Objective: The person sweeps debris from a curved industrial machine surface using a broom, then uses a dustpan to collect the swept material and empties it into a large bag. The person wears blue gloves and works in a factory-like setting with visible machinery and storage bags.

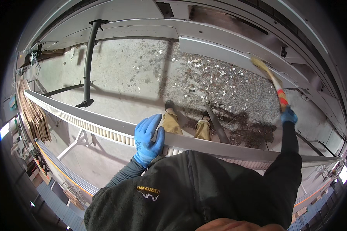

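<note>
1. Brush (276, 81), gripped in the right hand (288, 115), whose blue-gloved fingers close round it just behind a red-orange band (282, 95); the right arm (290, 142) is stretched forward and to the right

2. From the right hand, the brush's long axis runs forward and slants left, so the pale yellow bristle end (261, 64) is its farthest part; blur softens that end

3. The right hand is plainly the nearer one; the left hand is well apart from the brush, back toward the body and to the left

4. Left hand (147, 140), also blue-gloved, holds nothing that shows: its fingers are stretched and together, thumb apart, over the grey roller track (88, 117); what lies under the palm is hidden

5. Ahead of the right hand, the bristle end is beside a low grey panel (214, 52); whether they touch cannot be told

6. Forward and left of the right hand, small pale scraps (219, 79) lie scattered over the floor (119, 84); nearer the body on that side is a patch of dark debris (258, 134)

7. Between the two hands, beyond the track, are tan trouser legs (171, 124) and a grey tube (218, 127)

8. Forward and left of the left hand rises a dark post (87, 65); farther left is a stack of boards (32, 111)
</note>
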Available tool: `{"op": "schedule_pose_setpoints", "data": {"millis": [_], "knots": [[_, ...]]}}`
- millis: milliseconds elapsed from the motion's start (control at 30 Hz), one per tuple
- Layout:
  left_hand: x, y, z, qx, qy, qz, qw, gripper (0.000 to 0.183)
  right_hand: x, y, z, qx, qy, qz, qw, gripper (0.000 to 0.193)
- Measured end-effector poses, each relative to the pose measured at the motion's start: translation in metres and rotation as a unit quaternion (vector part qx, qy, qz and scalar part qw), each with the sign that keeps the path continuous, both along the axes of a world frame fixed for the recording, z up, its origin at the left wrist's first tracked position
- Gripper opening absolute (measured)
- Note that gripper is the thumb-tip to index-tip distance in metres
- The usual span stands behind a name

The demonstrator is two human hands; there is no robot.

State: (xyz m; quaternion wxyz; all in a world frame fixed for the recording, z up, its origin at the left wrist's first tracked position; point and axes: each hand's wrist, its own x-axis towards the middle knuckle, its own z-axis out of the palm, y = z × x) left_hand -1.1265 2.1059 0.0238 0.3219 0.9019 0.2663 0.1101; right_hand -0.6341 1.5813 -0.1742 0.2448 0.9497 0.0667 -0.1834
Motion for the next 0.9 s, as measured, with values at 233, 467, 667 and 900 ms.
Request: {"op": "schedule_pose_setpoints", "data": {"millis": [233,467,667,900], "knots": [[0.006,0.0,0.004,-0.015,0.008,-0.008,1.0,0.042,-0.015,-0.037,0.05,-0.069,0.051,0.004,0.996,0.039],[0.003,0.003,0.006,-0.025,-0.008,-0.008,1.0,0.039,-0.043,0.057,-0.017,0.006,0.13,0.153,0.98,0.037],[-0.007,0.011,0.004,-0.044,-0.04,-0.02,0.998,0.044,-0.12,0.24,-0.017,0.082,0.217,0.255,0.939,0.051],[-0.018,0.029,-0.007,-0.039,-0.125,-0.036,0.991,0.048,-0.179,0.429,-0.048,0.066,0.18,0.345,0.919,0.031]]}}
